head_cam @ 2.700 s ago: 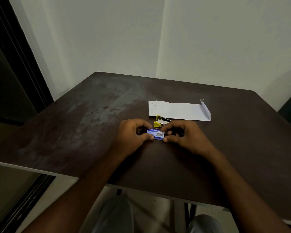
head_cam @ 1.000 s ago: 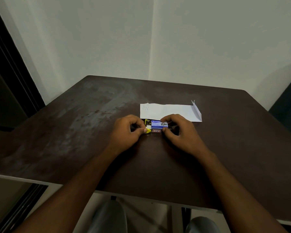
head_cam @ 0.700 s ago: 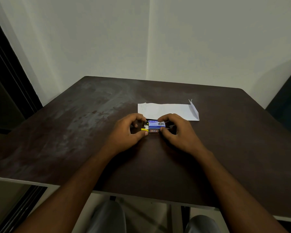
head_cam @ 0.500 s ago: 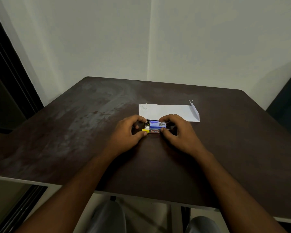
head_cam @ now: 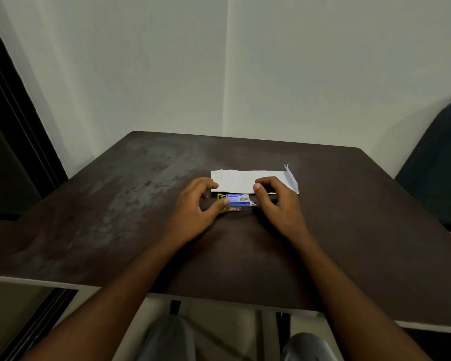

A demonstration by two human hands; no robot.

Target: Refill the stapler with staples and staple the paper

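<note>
Head view. Noted dark brown tabletop [head_cam: 115, 204], worn grey on its left part, set into a pale wall corner. Found small blue cardboard staple box [head_cam: 238, 199] near table centre, over a yellow stapler [head_cam: 222, 210] mostly hidden beneath it, just in front of a long white folded paper strip [head_cam: 235, 181]. Saw left hand [head_cam: 193, 212] grasping the box's left end, thumb pressed on it. Saw right hand [head_cam: 281, 207] curled at the box's right end; could not tell whether gripping or merely touching.

A dark brown table [head_cam: 115, 204], blotched pale on its left side, stands in a corner of plain off-white walls [head_cam: 141, 61]. A black door frame [head_cam: 13, 131] rises at left, a dark chair [head_cam: 438, 162] at right, all in dim light.
</note>
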